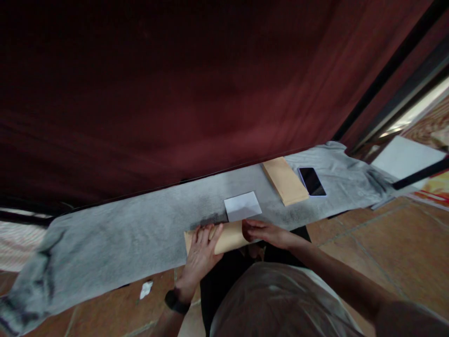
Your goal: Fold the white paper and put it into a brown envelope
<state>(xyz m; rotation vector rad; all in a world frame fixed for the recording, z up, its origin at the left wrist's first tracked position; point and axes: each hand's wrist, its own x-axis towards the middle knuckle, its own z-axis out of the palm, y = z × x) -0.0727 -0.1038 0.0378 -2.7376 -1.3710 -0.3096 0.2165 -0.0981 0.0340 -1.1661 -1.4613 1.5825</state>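
Observation:
A brown kraft paper bag (229,236) lies on its side along the near edge of the cloth-covered surface, its mouth bulging open toward the right. My left hand (203,245) rests flat on the bag's closed left end with the fingers spread. At the dark mouth is my right hand (268,232), its fingers stretched out and partly inside the opening; their tips are hidden. Just behind the bag sits a white card or sheet of paper (242,206), close to the bag's upper edge.
A stack of flat kraft bags (286,181) lies to the right, beside a dark-screened phone (312,181). Grey cloth (140,224) covers the long narrow surface, against a dark red panel (210,117). A crumpled white scrap (146,289) is on the tiled floor (358,248).

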